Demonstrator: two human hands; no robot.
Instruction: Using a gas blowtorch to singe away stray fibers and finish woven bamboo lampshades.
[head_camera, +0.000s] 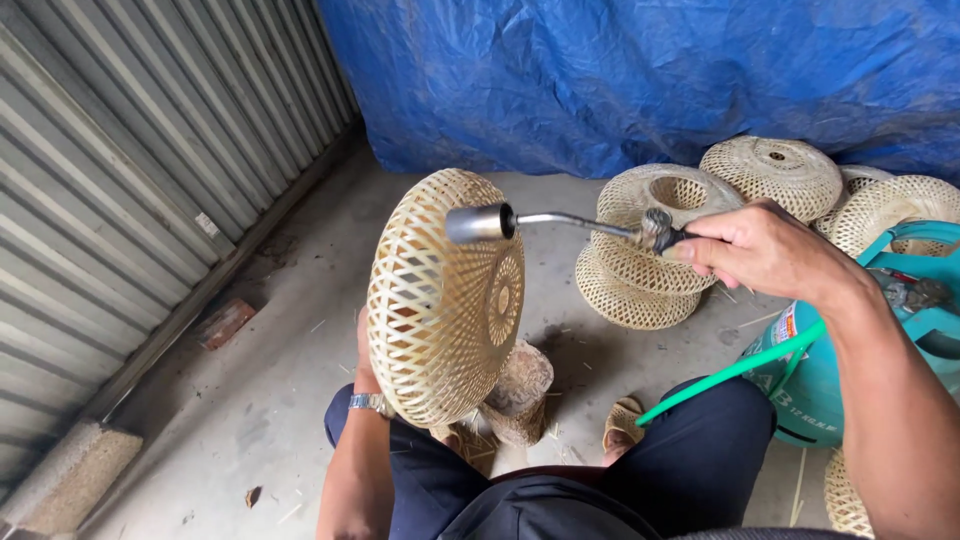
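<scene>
My left hand (363, 352) holds a round woven bamboo lampshade (440, 300) on edge in front of me; the shade hides most of the hand, and a metal watch (368, 402) shows on the wrist. My right hand (760, 248) grips the valve end of a gas torch (560, 220). Its steel nozzle (478, 223) points at the upper face of the shade. A green hose (730, 370) runs from the torch down past my knee.
A teal gas cylinder (800, 390) stands at my right. Several woven shades (650, 250) are stacked on the concrete floor ahead, before a blue tarp (640, 80). A corrugated metal wall (120, 180) runs along the left. A wooden stump (520, 385) stands between my knees.
</scene>
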